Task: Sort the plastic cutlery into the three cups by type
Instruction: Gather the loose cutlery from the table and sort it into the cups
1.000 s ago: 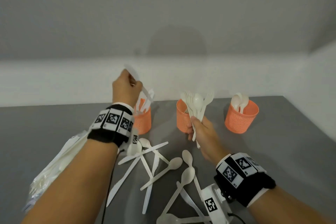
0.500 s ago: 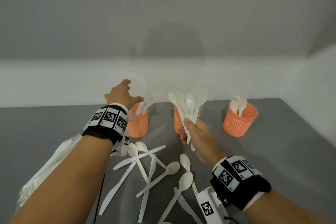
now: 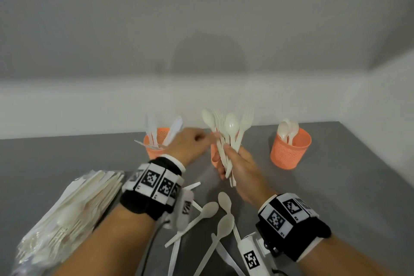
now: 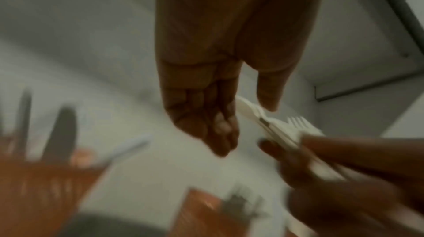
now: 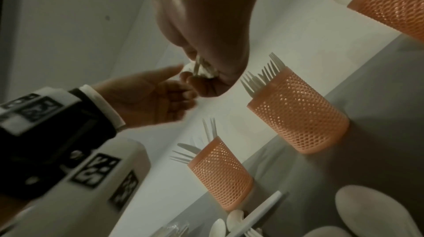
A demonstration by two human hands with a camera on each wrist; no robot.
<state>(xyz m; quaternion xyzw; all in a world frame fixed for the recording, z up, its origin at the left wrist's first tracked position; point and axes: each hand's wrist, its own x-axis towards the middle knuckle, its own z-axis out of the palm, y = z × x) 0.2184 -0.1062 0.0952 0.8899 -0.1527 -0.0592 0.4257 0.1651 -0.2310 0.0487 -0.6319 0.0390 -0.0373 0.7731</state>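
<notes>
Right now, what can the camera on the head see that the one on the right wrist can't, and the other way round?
Only the head view shows the fanned tops of the bundle of spoons and forks that the right hand grips, the spoons standing in the right cup, and the plastic bag of cutlery on the table.

Only the right wrist view shows the fork tines standing in the middle cup, which the hands mostly hide from the head.

Both show the left hand reaching toward the bundle, the left cup and loose spoons lying on the table.
</notes>
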